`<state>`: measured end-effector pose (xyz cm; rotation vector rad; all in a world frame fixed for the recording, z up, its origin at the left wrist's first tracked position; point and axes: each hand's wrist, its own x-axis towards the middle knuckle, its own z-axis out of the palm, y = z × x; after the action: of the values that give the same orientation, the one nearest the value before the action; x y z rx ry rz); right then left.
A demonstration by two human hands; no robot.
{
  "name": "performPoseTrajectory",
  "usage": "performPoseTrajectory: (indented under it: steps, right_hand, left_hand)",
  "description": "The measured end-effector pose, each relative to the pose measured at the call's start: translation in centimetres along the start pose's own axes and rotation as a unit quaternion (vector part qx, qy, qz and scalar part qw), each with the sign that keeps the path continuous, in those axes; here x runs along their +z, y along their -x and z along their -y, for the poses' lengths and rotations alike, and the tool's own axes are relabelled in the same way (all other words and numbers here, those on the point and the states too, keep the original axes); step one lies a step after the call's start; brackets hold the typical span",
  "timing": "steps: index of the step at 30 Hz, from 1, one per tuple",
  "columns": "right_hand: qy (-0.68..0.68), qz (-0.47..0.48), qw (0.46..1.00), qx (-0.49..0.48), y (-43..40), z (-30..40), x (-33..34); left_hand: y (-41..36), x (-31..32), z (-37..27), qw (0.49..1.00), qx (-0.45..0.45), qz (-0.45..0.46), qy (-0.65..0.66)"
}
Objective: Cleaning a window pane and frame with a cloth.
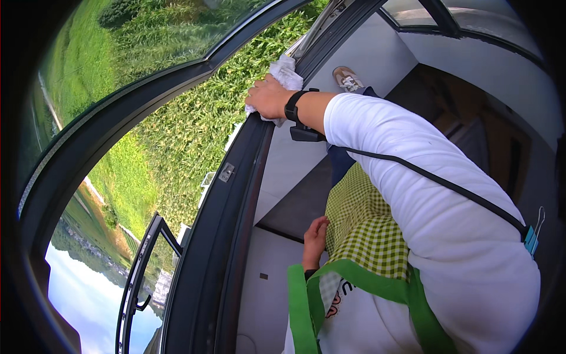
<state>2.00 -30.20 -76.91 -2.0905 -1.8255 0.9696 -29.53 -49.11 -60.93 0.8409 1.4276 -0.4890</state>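
My right hand (269, 98) is closed over a crumpled white cloth (286, 73) and presses it on the dark window frame (239, 146). The cloth bulges out above the hand and shows below it. A black strap with a box-like device (305, 132) is around my right wrist. Lower down, my left hand (315, 241) hangs beside the green checked apron (367, 221) with its fingers loosely bent. Part of its palm is hidden, and nothing shows in it.
An outward-opened window sash (146, 283) with a handle stands beyond the frame. A larger glass pane with a dark rim (132, 93) curves across the upper left. Outside are green plants (190, 115). Below me are a white wall (269, 301), a dark surface (300, 199) and a shoe (347, 78).
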Motion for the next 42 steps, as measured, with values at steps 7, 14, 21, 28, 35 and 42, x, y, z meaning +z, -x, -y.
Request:
performPoseTrajectory:
  steps: [7, 14, 21, 28, 35, 42]
  right_hand:
    - [0.079, -0.047, 0.996, 0.017, 0.9, -5.2, -1.7]
    - [0.165, -0.131, 0.977, 0.013, 2.8, -8.4, -3.6]
    - [-0.207, -0.251, 0.946, -0.001, 3.9, -11.4, -5.6]
    - [-0.240, -0.080, 0.961, -0.116, 4.6, -4.5, -5.8]
    - [0.073, 0.158, 0.970, -0.168, 2.1, -0.8, -2.7]
    - [0.163, 0.179, 0.953, -0.183, 0.4, 0.1, -2.2]
  left_hand:
    - [-0.2, 0.2, 0.0, 1.000, 0.002, 0.002, 0.005]
    - [-0.8, 0.5, 0.1, 1.000, 0.020, 0.014, -0.010]
    - [-1.5, 0.6, 0.3, 0.999, 0.035, 0.031, -0.019]
    - [-2.4, 1.1, 0.1, 0.994, 0.070, 0.051, -0.064]
    - [-2.1, 0.8, -0.8, 0.996, 0.062, 0.030, -0.059]
    - [-2.5, 1.9, -0.1, 0.996, 0.065, 0.039, -0.057]
